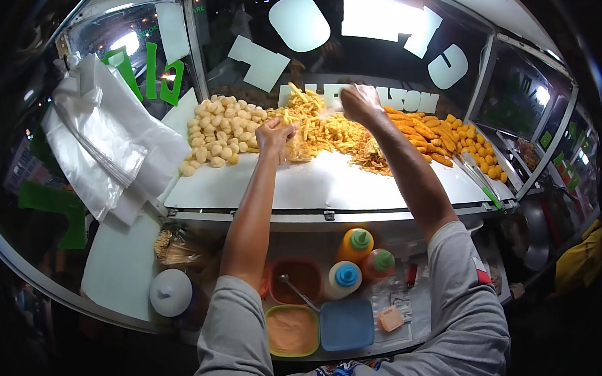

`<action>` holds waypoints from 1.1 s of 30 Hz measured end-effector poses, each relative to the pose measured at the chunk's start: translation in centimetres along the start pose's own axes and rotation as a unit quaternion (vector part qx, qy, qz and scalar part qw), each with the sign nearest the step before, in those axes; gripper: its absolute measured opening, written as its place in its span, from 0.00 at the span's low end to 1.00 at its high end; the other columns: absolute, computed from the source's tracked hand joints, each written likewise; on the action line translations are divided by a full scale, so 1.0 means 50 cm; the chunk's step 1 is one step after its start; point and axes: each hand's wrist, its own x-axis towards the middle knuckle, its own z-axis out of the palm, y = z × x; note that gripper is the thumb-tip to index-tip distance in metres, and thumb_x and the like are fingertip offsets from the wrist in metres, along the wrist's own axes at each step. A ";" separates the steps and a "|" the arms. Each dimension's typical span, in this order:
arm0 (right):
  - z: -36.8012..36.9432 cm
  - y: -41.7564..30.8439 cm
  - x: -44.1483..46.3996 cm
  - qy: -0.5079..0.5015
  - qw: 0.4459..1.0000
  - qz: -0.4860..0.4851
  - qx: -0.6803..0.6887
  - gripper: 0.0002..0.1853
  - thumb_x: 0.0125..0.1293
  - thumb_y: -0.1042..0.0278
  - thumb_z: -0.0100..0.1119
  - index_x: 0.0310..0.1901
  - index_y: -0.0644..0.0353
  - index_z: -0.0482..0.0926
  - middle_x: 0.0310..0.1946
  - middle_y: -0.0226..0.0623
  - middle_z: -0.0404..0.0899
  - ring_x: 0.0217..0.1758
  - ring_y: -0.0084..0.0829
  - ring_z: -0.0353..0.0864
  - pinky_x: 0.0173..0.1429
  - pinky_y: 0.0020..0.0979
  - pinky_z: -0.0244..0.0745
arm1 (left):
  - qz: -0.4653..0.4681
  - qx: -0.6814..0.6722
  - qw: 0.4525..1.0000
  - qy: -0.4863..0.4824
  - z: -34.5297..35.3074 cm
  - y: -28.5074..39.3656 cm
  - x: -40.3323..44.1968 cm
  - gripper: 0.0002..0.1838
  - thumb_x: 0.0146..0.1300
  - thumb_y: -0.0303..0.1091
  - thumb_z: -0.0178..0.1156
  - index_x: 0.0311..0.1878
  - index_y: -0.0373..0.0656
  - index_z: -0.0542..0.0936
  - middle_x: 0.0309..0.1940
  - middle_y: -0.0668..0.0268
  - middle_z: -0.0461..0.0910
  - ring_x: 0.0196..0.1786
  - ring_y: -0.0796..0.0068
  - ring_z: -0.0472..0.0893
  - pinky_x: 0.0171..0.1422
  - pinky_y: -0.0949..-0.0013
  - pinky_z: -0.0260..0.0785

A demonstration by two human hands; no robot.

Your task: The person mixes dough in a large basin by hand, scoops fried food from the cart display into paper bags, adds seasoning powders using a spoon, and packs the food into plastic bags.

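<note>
My left hand (275,137) is closed at the front of the heap, its fingers pinching a see-through plastic bag (298,145) with fries showing in or behind it. Over the fries (342,134), my right hand (362,103) is curled shut, and a whitish blur lies beside its fingers; what it grips cannot be made out. Left of my left hand are pale round balls (221,127). Below my right wrist sits a pile of brown shredded food (370,159). Orange fried sticks (416,132) and round fried balls (470,140) lie farther right.
White plastic bags (103,129) hang at the left. Metal tongs (479,180) rest on the white counter (328,187). On the lower shelf stand squeeze bottles (345,278), an orange sauce tub (292,329), a dark red sauce tub (297,275), a blue lid (347,324) and wooden sticks (176,246).
</note>
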 end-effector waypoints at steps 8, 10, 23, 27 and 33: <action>0.280 -0.092 -0.025 0.013 0.975 0.138 0.176 0.10 0.56 0.73 0.51 0.35 0.63 0.82 0.35 0.51 0.83 0.41 0.47 0.84 0.42 0.44 0.79 | 0.001 0.027 0.997 -0.070 -0.025 0.004 -0.024 0.33 0.53 0.18 0.68 0.61 0.22 0.67 0.51 0.50 0.77 0.38 0.71 0.84 0.40 0.78 0.82; 0.283 -0.090 -0.040 0.041 0.965 0.148 0.214 0.10 0.57 0.74 0.49 0.35 0.63 0.81 0.35 0.53 0.82 0.40 0.50 0.83 0.40 0.47 0.77 | 0.012 0.038 0.996 -0.075 -0.023 0.015 -0.027 0.33 0.53 0.18 0.68 0.62 0.23 0.66 0.51 0.49 0.77 0.38 0.70 0.84 0.40 0.78 0.82; 0.031 -0.038 -0.019 0.250 0.961 -0.121 -0.002 0.11 0.69 0.70 0.48 0.44 0.47 0.82 0.31 0.35 0.83 0.37 0.30 0.83 0.44 0.38 0.73 | -0.012 0.027 0.999 -0.034 0.005 0.029 0.035 0.32 0.54 0.17 0.66 0.62 0.21 0.65 0.41 0.52 0.81 0.36 0.70 0.84 0.42 0.79 0.82; 0.013 -0.001 -0.023 -0.018 0.997 -0.021 0.073 0.09 0.60 0.75 0.51 0.32 0.60 0.84 0.31 0.44 0.84 0.31 0.34 0.83 0.44 0.39 0.77 | -0.023 0.018 0.998 -0.052 -0.039 0.047 -0.019 0.29 0.55 0.18 0.65 0.61 0.24 0.68 0.40 0.53 0.82 0.36 0.72 0.84 0.42 0.80 0.81; 0.311 -0.072 -0.006 -0.108 0.960 -0.052 0.255 0.10 0.53 0.76 0.52 0.34 0.66 0.83 0.34 0.55 0.82 0.36 0.51 0.82 0.40 0.47 0.76 | 0.038 0.024 0.998 -0.041 -0.090 0.072 -0.088 0.28 0.56 0.18 0.65 0.61 0.27 0.69 0.39 0.54 0.82 0.37 0.73 0.84 0.43 0.80 0.81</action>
